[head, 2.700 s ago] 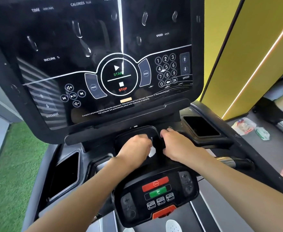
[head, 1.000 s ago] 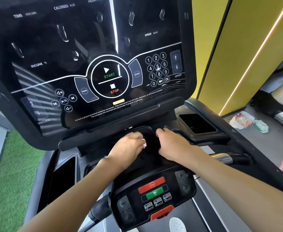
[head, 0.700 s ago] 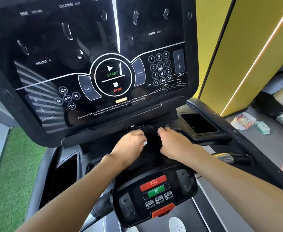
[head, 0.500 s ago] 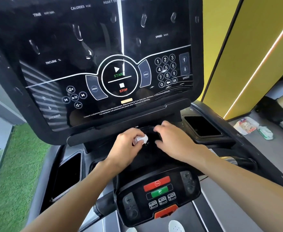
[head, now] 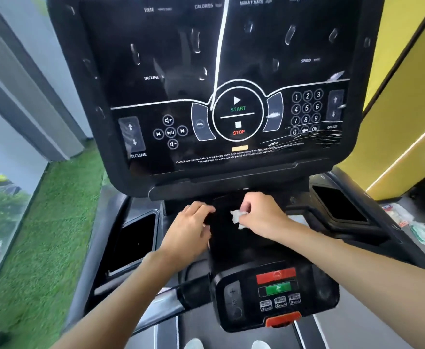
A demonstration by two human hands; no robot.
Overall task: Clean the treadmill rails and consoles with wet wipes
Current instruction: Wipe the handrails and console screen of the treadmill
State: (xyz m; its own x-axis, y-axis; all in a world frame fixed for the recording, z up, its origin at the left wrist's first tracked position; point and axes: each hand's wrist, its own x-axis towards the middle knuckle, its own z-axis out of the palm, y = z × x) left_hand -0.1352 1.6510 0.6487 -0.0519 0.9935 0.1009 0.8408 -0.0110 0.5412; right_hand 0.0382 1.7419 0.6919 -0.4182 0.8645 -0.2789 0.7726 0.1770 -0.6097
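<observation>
The treadmill's big black console screen (head: 231, 71) fills the upper view, streaked with wet marks and drops. Below it sits a dark recessed tray (head: 231, 245), then the small lower control panel (head: 276, 293) with red and green buttons. My right hand (head: 261, 217) is over the tray and pinches a small crumpled white wet wipe (head: 237, 217) at its fingertips. My left hand (head: 191, 230) rests at the tray's left edge with fingers loosely spread and nothing visible in it. A short stretch of the left handrail (head: 171, 301) shows under my left forearm.
Black cup holders flank the tray at left (head: 133, 243) and right (head: 337, 205). A wipes packet (head: 422, 233) and another wrapper (head: 395, 212) lie on the grey floor at right. Green turf (head: 42, 248) and a window are left, a yellow wall (head: 395, 122) right.
The wipe has passed from my left hand to my right hand. My left hand has drawn back to the tray's left edge, and the view has shifted left.
</observation>
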